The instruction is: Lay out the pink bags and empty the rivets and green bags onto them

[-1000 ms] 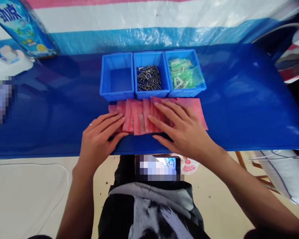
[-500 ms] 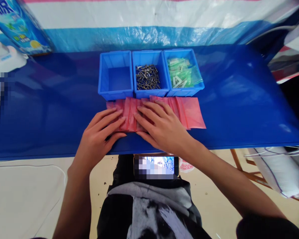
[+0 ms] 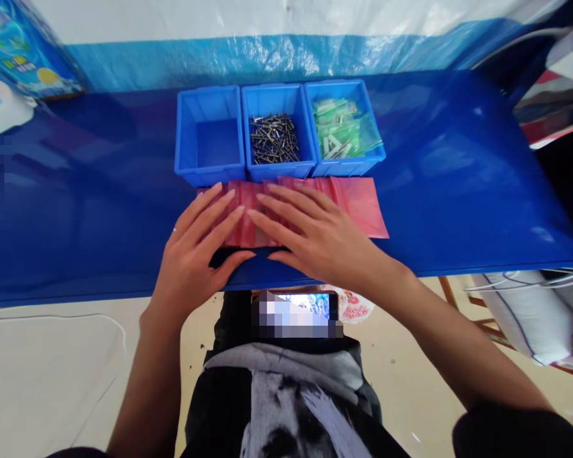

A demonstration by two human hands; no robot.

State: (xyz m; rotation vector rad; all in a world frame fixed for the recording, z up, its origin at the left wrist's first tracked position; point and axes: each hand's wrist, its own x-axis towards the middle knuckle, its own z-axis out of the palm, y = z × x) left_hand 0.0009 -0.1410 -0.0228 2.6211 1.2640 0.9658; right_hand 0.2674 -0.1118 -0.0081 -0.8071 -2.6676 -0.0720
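A row of overlapping pink plastic bags (image 3: 358, 207) lies flat on the blue table (image 3: 439, 210), just in front of three blue bins. My left hand (image 3: 195, 238) rests on the row's left end, fingers stretched out and thumb pointing inward. Over the middle of the row lies my right hand (image 3: 315, 232), its fingers spread flat on the bags. Both palms hide part of the bags. The left bin (image 3: 210, 173) has nothing in it. Many metal rivets (image 3: 274, 138) fill the middle bin, and green plastic packets (image 3: 346, 127) with white pieces lie in the right bin.
At the far left stand a blue detergent bag (image 3: 26, 54) and a white bottle (image 3: 2, 108). A lit phone (image 3: 315, 306) lies on my lap below the table's front edge. White cables (image 3: 530, 280) and a pale pillow-like bundle (image 3: 525, 318) are at the lower right.
My left hand has slid further over the bags, with its fingers reaching higher and its thumb spread out. My right hand stays on the bags. The whole view has shifted slightly.
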